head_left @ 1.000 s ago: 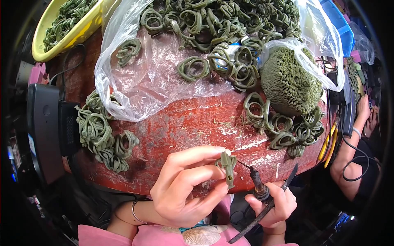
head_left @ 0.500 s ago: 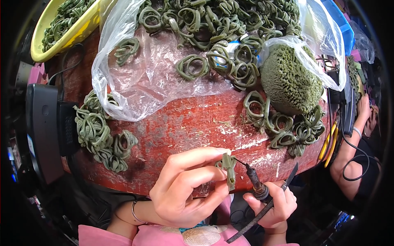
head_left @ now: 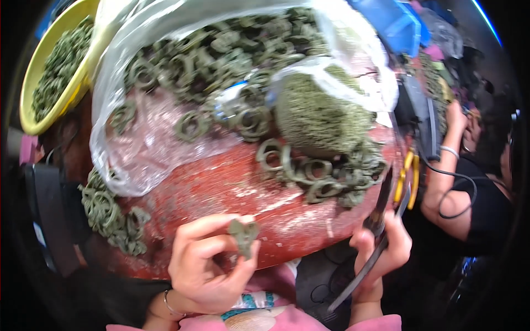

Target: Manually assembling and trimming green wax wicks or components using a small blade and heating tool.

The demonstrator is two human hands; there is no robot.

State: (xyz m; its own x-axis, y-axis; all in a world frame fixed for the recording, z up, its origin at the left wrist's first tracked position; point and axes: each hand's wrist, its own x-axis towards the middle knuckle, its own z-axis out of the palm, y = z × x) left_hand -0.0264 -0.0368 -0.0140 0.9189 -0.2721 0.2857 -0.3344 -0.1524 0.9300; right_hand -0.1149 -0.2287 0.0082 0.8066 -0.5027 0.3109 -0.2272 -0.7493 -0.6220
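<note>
The left hand (head_left: 207,265) pinches a small green ring (head_left: 243,234) between thumb and fingertips, holding it upright just above the near edge of the red desk (head_left: 232,190). A thin bracelet (head_left: 168,300) sits at that wrist. The right hand (head_left: 383,251) is clenched around a dark, slim tool (head_left: 369,251) that runs slantwise through the fist, its upper end pointing up toward the desk's right edge and its lower end sticking out below the hand; the picture is blurred there, so the kind of tool cannot be told. The two hands are apart, the ring well left of the tool.

On the desk, a clear bag (head_left: 149,149) lies open, with many more green rings inside and spilling from it. A domed green bundle (head_left: 320,113) rests partly under the plastic, and a loose pile of rings (head_left: 314,174) lies just before it. Another pile (head_left: 110,215) sits at the desk's left edge. A yellow bowl (head_left: 30,105) at the far left holds more green pieces. At the right, another person's arm (head_left: 447,171) reaches toward the desk near yellow-handled scissors (head_left: 407,179).
</note>
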